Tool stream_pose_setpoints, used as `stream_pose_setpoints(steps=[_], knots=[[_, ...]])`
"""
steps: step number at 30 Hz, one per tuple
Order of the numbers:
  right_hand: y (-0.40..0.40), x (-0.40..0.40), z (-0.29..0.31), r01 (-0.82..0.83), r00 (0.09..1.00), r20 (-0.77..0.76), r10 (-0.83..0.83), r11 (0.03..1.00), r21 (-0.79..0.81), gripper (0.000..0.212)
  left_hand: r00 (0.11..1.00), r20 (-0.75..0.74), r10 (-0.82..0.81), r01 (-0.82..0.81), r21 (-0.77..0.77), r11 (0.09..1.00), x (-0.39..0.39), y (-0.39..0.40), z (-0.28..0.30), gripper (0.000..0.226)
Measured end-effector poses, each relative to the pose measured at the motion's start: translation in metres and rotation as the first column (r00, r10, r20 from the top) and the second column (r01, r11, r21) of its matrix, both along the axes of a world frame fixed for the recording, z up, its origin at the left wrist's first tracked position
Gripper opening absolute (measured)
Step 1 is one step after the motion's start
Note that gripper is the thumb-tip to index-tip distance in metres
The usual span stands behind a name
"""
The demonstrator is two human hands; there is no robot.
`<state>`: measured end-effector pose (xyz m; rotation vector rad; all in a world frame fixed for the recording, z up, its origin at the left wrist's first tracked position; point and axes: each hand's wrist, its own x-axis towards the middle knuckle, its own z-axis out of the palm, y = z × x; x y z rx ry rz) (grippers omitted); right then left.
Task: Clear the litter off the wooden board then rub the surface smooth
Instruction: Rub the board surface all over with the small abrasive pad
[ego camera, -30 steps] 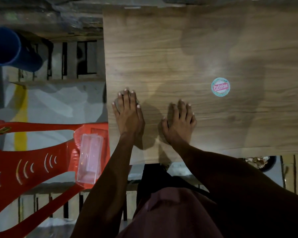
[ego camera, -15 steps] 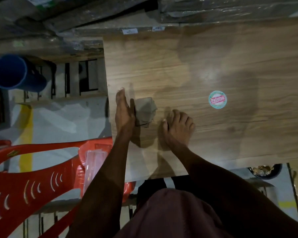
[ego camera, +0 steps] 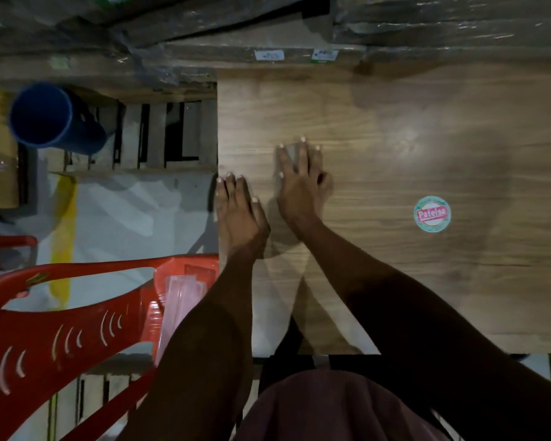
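The wooden board (ego camera: 395, 281) lies flat in front of me, with a round green and red sticker (ego camera: 432, 214) on its right half. My left hand (ego camera: 240, 218) rests flat at the board's left edge, fingers apart and holding nothing. Just right of it and farther forward, my right hand (ego camera: 301, 189) presses palm down on a small grey sanding sheet (ego camera: 289, 155). Only slivers of the sheet show between and beyond the fingers; the rest is hidden under the hand.
A red plastic chair (ego camera: 77, 313) stands left of the board with a clear plastic box (ego camera: 182, 300) on its seat. A blue tube (ego camera: 45, 117) lies at far left. Plastic-wrapped boards (ego camera: 427, 23) are stacked behind the board.
The grey sheet lay uncovered between my hands half a second ago. My right hand has moved forward onto it, and my left hand has gone flat at the board's left edge.
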<state>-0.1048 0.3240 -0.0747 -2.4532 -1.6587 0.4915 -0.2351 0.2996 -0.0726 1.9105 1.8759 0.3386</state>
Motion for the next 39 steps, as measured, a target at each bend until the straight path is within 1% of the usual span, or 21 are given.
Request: stream_pose_setpoints(steps=[2, 3, 6, 8, 11, 14, 17, 23, 25, 26, 28, 29, 30, 31, 32, 34, 35, 36, 37, 39], knots=[[0.027, 0.004, -0.006, 0.016, 1.000, 0.004, -0.016, 0.999, 0.032, 0.070, 1.000, -0.004, -0.006, 0.006, -0.008, 1.000, 0.000, 0.001, 0.000, 0.058], [0.040, 0.005, -0.008, 0.011, 1.000, -0.006, -0.011, 1.000, 0.023, 0.070, 1.000, -0.014, -0.005, 0.005, -0.013, 1.000, 0.000, 0.001, -0.001, 0.059], [0.074, 0.004, -0.007, -0.048, 0.999, -0.004, 0.048, 0.998, 0.029, 0.063, 0.999, -0.037, 0.008, -0.008, -0.020, 1.000, 0.000, 0.003, -0.003, 0.062], [0.094, 0.007, -0.006, -0.087, 0.996, -0.033, 0.088, 0.995, 0.038, 0.060, 0.999, -0.050, -0.006, 0.004, -0.039, 0.999, 0.000, 0.006, -0.003, 0.063], [0.116, 0.012, -0.006, -0.144, 0.989, -0.037, 0.146, 0.988, 0.051, 0.058, 0.984, -0.155, -0.085, 0.074, -0.077, 0.994, -0.001, 0.006, -0.001, 0.062], [0.124, 0.010, -0.007, -0.131, 0.991, -0.009, 0.132, 0.990, 0.058, 0.058, 0.970, -0.205, -0.133, 0.113, -0.109, 0.988, 0.000, 0.007, -0.001, 0.058], [0.126, 0.006, -0.009, -0.117, 0.993, 0.009, 0.116, 0.992, 0.056, 0.059, 0.977, -0.192, -0.093, 0.073, -0.109, 0.991, 0.001, 0.007, -0.003, 0.056], [0.139, 0.013, -0.004, -0.163, 0.987, 0.017, 0.162, 0.984, 0.074, 0.063, 0.983, -0.177, -0.056, 0.038, -0.106, 0.994, 0.001, 0.007, -0.004, 0.057], [0.143, 0.017, -0.002, -0.115, 0.993, 0.046, 0.112, 0.991, 0.066, 0.062, 0.984, -0.172, -0.051, 0.031, -0.116, 0.993, 0.001, 0.007, -0.005, 0.057], [0.146, 0.018, -0.001, -0.050, 0.997, 0.057, 0.046, 0.997, 0.067, 0.063, 0.985, -0.164, -0.046, 0.025, -0.124, 0.992, 0.001, 0.007, -0.005, 0.058], [0.151, 0.015, 0.002, 0.110, 0.993, 0.038, -0.112, 0.993, 0.052, 0.066, 0.991, -0.134, -0.025, 0.007, -0.133, 0.991, 0.002, 0.007, -0.005, 0.058], [0.154, 0.011, 0.003, 0.162, 0.987, 0.013, -0.163, 0.986, 0.040, 0.067, 0.992, -0.121, -0.017, 0.001, -0.132, 0.991, 0.002, 0.008, -0.005, 0.058], [0.155, 0.006, 0.003, 0.166, 0.986, -0.003, -0.166, 0.986, 0.030, 0.068, 0.994, -0.112, -0.013, -0.002, -0.131, 0.991, 0.001, 0.008, -0.004, 0.058], [0.155, 0.002, 0.002, 0.106, 0.994, 0.008, -0.106, 0.994, 0.032, 0.069, 0.995, -0.104, -0.009, -0.004, -0.130, 0.991, 0.000, 0.008, -0.004, 0.058], [0.152, -0.001, 0.000, -0.014, 0.999, 0.048, 0.012, 0.999, 0.046, 0.069, 0.995, -0.100, -0.009, -0.004, -0.130, 0.992, 0.000, 0.008, -0.003, 0.058], [0.147, 0.000, -0.007, -0.272, 0.955, 0.144, 0.259, 0.959, 0.081, 0.069, 0.995, -0.097, -0.013, 0.001, -0.124, 0.992, -0.001, 0.008, -0.003, 0.059], [0.147, 0.004, -0.010, -0.330, 0.936, 0.162, 0.314, 0.940, 0.087, 0.069, 0.996, -0.093, -0.013, 0.003, -0.116, 0.993, -0.001, 0.008, -0.003, 0.058], [0.148, 0.009, -0.012, -0.329, 0.936, 0.161, 0.313, 0.940, 0.087, 0.069, 0.996, -0.089, -0.013, 0.003, -0.108, 0.994, 0.000, 0.008, -0.003, 0.058], [0.150, 0.013, -0.013, -0.280, 0.952, 0.152, 0.265, 0.956, 0.091, 0.069, 0.996, -0.088, -0.013, 0.004, -0.101, 0.995, 0.001, 0.008, -0.004, 0.058], [0.153, 0.020, -0.013, -0.114, 0.985, 0.144, 0.100, 0.989, 0.090, 0.069, 0.995, -0.094, -0.014, 0.006, -0.093, 0.996, 0.001, 0.007, -0.007, 0.058]])
